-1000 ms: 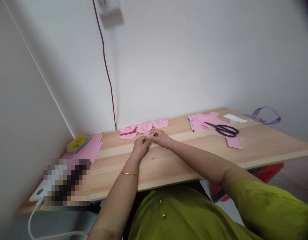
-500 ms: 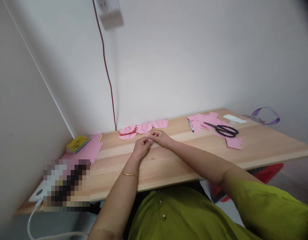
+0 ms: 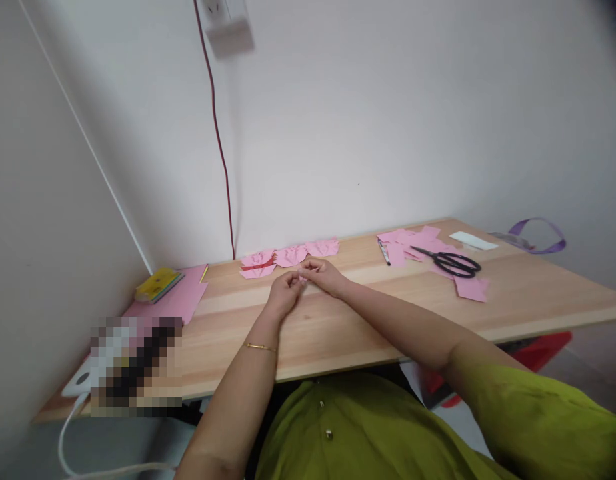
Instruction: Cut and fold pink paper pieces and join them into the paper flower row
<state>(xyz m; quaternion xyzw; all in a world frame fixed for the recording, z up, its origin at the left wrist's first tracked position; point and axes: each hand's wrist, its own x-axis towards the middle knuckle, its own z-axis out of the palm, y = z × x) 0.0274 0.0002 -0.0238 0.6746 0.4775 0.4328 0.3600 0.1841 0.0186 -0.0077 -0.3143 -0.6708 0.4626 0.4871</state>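
Note:
Over the middle of the wooden table, my left hand (image 3: 285, 293) and my right hand (image 3: 324, 276) meet at the fingertips. Both are closed in a pinch on a small piece of pink paper (image 3: 303, 280), mostly hidden by the fingers. Just beyond them, folded pink paper pieces (image 3: 291, 256) lie in a row along the wall. A red strip (image 3: 258, 265) crosses the leftmost one.
Black-handled scissors (image 3: 451, 261) lie at the right on pink paper scraps (image 3: 411, 241), near a pen (image 3: 383, 253) and a white strip (image 3: 473, 241). At the left are pink sheets (image 3: 181, 307), a yellow packet (image 3: 158, 285) and a white power strip (image 3: 81, 378).
My fingertips have shifted slightly around the pink paper, the right fingers closing over more of it. The whole view has moved a little; the things on the table stay put.

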